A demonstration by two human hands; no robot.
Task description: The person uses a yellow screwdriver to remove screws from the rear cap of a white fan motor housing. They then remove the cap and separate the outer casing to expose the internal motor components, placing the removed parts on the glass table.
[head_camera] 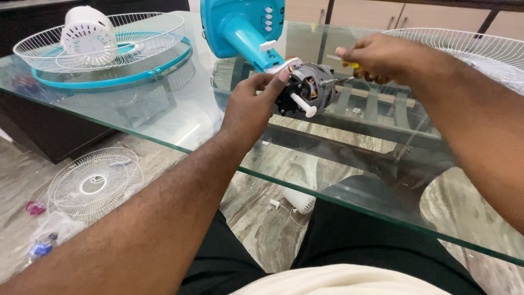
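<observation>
Hands working on a bare fan motor over a glass table (164, 125)

The left hand (248, 112) is gripping the fan motor (308, 87) (white shaft pointing forward) while the right hand (382, 54) is pressing a yellow-handled screwdriver (353, 65) against it.

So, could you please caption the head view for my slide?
Left hand steadies bare fan motor on glass table; right hand holds yellow-handled screwdriver.

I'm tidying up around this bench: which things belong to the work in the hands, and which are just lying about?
In hand:
left hand steadying the fan motor
right hand holding a yellow-handled screwdriver
blue fan stand

Lying about:
white grille with blue ring
white grille on floor
grille at right
glass table
</observation>
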